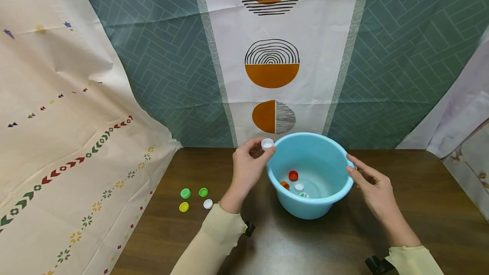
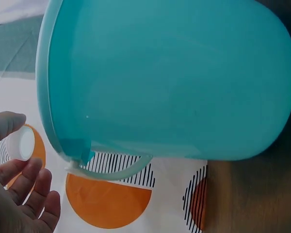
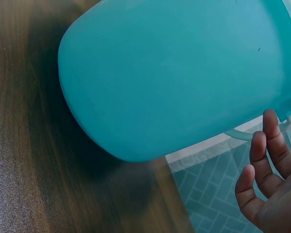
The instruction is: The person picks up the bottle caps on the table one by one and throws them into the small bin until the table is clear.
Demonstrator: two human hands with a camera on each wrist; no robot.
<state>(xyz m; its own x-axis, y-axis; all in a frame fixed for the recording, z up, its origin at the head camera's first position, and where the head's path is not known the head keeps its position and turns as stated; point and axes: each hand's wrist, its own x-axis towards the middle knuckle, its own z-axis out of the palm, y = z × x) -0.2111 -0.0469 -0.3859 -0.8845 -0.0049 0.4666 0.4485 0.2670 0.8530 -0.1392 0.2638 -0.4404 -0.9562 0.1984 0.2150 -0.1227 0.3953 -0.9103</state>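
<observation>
My left hand [image 1: 248,164] pinches a white bottle cap [image 1: 267,144] between thumb and fingers, beside the left part of the rim of a light blue plastic tub [image 1: 305,209]. The left wrist view shows the same cap [image 2: 21,143] just off the tub's rim. At the tub's right side, my right hand [image 1: 372,186] holds the rim with thumb and forefinger; in the right wrist view its other fingers [image 3: 260,165] are loosely bent below the wall. Inside the tub lie a red cap [image 1: 293,175], an orange cap [image 1: 284,185], a white cap [image 1: 299,187] and a white cap with green print [image 1: 304,195].
Left of my left forearm, a light green cap [image 1: 185,193], a darker green cap [image 1: 203,192], a yellow cap [image 1: 184,207] and a white cap [image 1: 208,204] lie on the brown wooden table [image 1: 160,241]. A patterned curtain [image 1: 164,54] hangs behind the table. The tub has a pale handle [image 2: 116,174].
</observation>
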